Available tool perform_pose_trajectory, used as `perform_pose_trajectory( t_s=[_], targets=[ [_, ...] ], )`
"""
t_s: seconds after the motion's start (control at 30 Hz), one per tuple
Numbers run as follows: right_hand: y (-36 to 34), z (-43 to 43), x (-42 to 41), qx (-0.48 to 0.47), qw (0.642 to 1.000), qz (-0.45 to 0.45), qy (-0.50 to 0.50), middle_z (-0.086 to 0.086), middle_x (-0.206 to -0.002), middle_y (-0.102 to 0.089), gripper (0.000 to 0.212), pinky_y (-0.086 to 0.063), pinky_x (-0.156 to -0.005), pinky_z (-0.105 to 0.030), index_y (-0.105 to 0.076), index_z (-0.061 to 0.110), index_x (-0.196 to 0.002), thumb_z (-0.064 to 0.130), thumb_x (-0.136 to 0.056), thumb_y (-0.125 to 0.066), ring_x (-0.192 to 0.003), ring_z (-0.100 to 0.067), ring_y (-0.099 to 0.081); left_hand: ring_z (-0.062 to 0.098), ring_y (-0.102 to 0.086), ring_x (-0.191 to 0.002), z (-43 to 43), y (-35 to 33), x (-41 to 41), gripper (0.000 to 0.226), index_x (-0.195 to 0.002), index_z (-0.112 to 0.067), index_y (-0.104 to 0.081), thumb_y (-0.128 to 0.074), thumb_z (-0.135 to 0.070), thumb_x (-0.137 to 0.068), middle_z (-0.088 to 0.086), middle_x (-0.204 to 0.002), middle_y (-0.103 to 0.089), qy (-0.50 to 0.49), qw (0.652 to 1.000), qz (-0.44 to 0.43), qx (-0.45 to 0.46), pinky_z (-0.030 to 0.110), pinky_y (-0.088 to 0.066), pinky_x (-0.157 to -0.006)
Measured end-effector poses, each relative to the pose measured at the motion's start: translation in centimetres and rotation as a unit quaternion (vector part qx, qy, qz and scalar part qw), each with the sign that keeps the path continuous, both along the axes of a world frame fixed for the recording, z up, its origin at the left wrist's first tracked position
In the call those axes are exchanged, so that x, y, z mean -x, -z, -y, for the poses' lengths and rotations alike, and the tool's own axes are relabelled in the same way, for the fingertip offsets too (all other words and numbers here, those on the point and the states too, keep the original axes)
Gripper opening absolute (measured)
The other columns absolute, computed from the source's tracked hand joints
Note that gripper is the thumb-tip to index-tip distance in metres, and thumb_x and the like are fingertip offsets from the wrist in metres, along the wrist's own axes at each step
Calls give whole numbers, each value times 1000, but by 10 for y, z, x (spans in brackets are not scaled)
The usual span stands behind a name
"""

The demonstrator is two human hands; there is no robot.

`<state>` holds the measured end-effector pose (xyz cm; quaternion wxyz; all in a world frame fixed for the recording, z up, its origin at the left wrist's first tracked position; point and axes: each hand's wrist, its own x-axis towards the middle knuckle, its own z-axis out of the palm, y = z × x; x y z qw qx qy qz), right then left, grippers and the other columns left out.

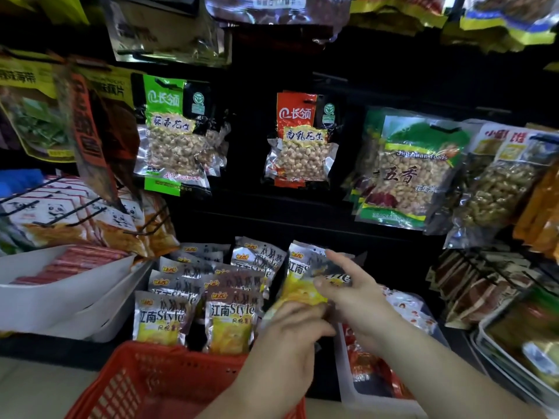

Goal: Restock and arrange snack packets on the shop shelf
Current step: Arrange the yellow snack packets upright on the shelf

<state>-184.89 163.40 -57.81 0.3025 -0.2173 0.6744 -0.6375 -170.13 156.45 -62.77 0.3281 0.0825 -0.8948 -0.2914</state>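
Several silver-and-yellow snack packets (193,300) printed "Style" stand in rows on the low shelf. My left hand (290,331) grips the lower end of one such packet (299,290), which lies tilted at the right of the rows. My right hand (354,291) rests on the same packet's upper face, thumb against it and forefinger stretched out towards the shelf back. A red plastic basket (145,385) sits just below the shelf front, under my left forearm.
Peanut bags hang on hooks above: a green one (172,137), a red one (302,140) and a larger green one (414,167). A white tray (60,297) with red sticks stands at left. Another white bin (363,379) with red packets is under my right forearm. Wire-racked packets (484,285) fill the right.
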Motion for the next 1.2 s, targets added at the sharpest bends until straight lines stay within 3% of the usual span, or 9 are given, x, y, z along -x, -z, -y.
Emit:
perform_pose_trajectory(
  t_s=[0.07,0.17,0.37,0.47,0.57,0.73,0.9,1.03,1.2],
  targets=[
    [5,-1,5,-27,999,-33,25,-5,-99,-68,60,-49,-62,-34,-66,46,-130,-2,-93,-70,-62,-16,-52,-3,-51,-123,-5,2,-1,33,-113,-34,-71,-60,-13,-91,-25,-142,-57,39,999,25,-22,10,-42,-98],
    [-1,-4,9,-26,995,-90,13,15,-145,-52,73,-59,-84,-37,-57,49,-140,-9,-96,-62,-88,4,-34,-7,-58,-114,-1,-7,-5,20,-115,-42,-65,-64,-38,-96,-34,-140,-50,5,988,6,-157,17,-51,-88],
    [-14,-9,0,-29,964,-198,-172,55,-151,3,99,-29,-123,-36,-12,71,-149,-3,-102,-57,-147,9,1,-11,-57,-97,47,-20,4,28,-103,-34,-61,-79,-18,-90,-20,-109,-61,-98,922,5,-375,3,-44,-71],
    [-17,-2,2,-10,961,-257,-107,46,-154,-23,108,-52,-93,-32,-1,72,-149,-3,-100,-61,-139,-15,-31,5,-58,-73,60,-18,13,24,-92,-22,-62,-80,-6,-88,-4,-87,-61,-116,907,10,-404,19,-51,-66],
    [-21,11,23,-14,973,-230,-23,3,-105,-72,113,-51,-69,-38,-6,75,-146,4,-93,-74,-63,-16,-52,18,-62,-65,73,-19,26,23,-96,-22,-65,-79,-6,-89,13,-80,-63,-118,899,6,-422,30,-57,-66],
    [-3,31,68,-99,963,-250,-24,12,-86,-75,13,-61,-83,-32,-76,28,-94,19,-88,-83,-77,0,-71,-1,-48,-52,100,-3,63,25,-111,-23,-68,-68,-3,-96,-4,-79,-53,-114,947,41,-298,14,-35,-46],
    [89,46,111,-235,932,-270,-60,-15,-71,-57,15,-56,-59,-33,-70,5,-78,8,-91,-77,-66,-32,-64,6,-53,-121,113,65,79,33,-126,-17,-66,-58,4,-101,-11,-125,-54,-45,920,186,-342,1,-46,-81],
    [168,55,121,-279,925,-237,-98,-4,-80,-61,34,-58,-70,-27,-63,23,-70,1,-94,-70,-79,-24,-65,16,-61,-79,130,114,84,32,-78,-15,-68,-58,12,-93,1,-84,-66,-131,902,209,-354,40,-55,-92],
    [214,67,124,-317,916,-178,-167,-16,-103,-68,18,-42,-78,-28,-64,16,-87,0,-95,-62,-100,-32,-63,17,-60,-83,144,137,97,35,-91,-25,-64,-58,10,-90,-6,-87,-63,-156,901,191,-357,24,-49,-72]
  ],
)
